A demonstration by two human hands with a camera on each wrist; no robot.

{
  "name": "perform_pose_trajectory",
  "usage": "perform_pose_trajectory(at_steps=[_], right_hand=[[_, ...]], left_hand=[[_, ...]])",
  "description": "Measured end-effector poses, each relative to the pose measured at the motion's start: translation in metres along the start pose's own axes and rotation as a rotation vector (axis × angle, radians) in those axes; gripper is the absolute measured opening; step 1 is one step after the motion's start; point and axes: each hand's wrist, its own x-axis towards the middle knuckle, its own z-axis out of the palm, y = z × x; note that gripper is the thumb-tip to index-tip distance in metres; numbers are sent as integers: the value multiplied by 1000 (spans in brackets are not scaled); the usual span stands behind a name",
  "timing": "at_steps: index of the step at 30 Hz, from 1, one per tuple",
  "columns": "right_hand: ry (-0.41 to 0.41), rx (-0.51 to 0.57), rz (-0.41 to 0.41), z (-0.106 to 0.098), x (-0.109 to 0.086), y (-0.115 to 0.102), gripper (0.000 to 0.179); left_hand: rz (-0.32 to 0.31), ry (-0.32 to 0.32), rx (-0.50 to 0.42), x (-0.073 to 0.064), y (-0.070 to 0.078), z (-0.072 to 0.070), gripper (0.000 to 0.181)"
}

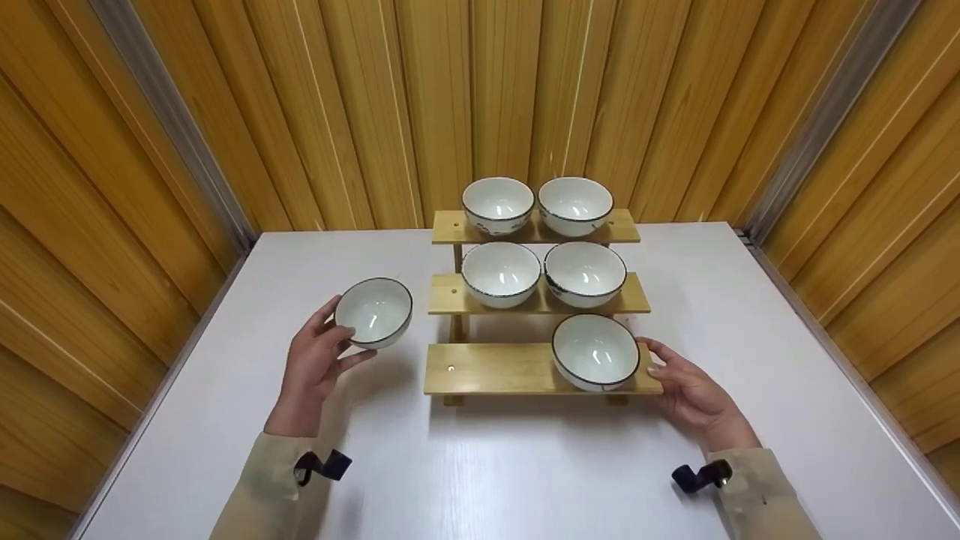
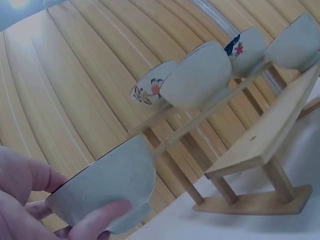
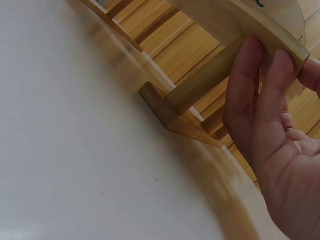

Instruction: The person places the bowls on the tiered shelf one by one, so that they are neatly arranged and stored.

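My left hand (image 1: 315, 352) grips a white bowl (image 1: 379, 319) with a dark rim, thumb at the rim and fingers beneath, to the left of a three-step wooden rack (image 1: 495, 367). In the left wrist view the held bowl (image 2: 110, 182) tilts slightly, its outside plain. With my right hand (image 1: 694, 394) I pinch the right end of the lowest shelf. The right wrist view shows fingers (image 3: 245, 75) under that shelf board (image 3: 280, 35). Close beside the hand, another white bowl (image 1: 596, 352) sits on the same shelf; the shelf's left part is bare.
Two bowls stand on the middle shelf, a left one (image 1: 501, 274) and a right one (image 1: 585, 274). The top shelf bears two more, left (image 1: 498, 205) and right (image 1: 575, 205). The rack stands on a white table (image 1: 525, 480), with wood-grained panels (image 1: 360, 112) behind and at both sides.
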Motion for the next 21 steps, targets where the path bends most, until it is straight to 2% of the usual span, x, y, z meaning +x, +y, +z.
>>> perform_pose_trajectory(at_steps=[5, 10, 21], right_hand=[[-1, -4, 12, 1, 0, 0, 55], [-9, 9, 17, 1, 1, 0, 55], [12, -7, 22, 0, 1, 0, 57]], left_hand=[[20, -45, 63, -18, 6, 8, 69], [3, -113, 101, -30, 5, 22, 69], [-34, -289, 115, -39, -14, 63, 64]])
